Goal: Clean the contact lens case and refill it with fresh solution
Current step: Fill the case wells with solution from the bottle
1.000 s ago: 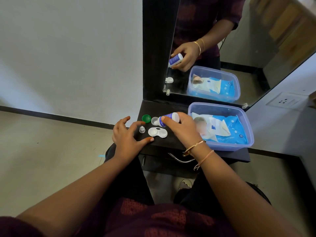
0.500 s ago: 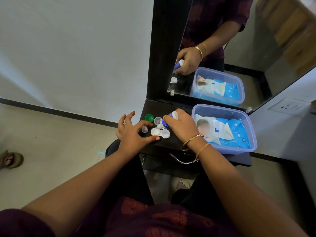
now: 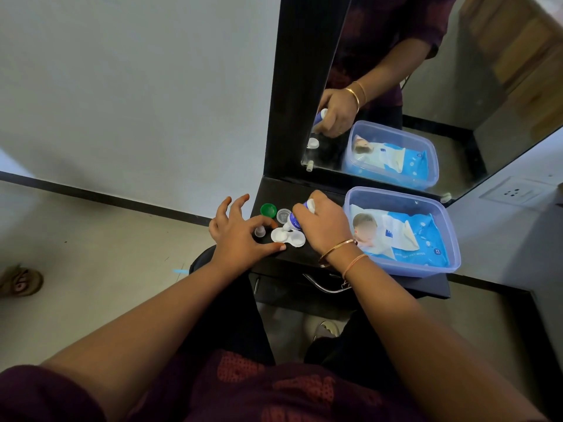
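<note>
Our right hand point(image 3: 323, 226) squeezes solution bottle point(image 3: 295, 221), tip down over white lens case point(image 3: 288, 237). Our left hand point(image 3: 240, 236) open, thumb beside case. Green cap point(image 3: 268, 209), clear cap point(image 3: 284, 214), wipes box point(image 3: 402, 229) nearby on shelf point(image 3: 304, 257).

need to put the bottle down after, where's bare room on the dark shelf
Bare strip at the back of the shelf, between the green cap and the mirror. Crowded in front: lens case, caps, left hand, right hand. The plastic tub fills the right.

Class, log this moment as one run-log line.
step: refill | right hand: tips bottle over case | left hand: steadies case | caps: off
</note>
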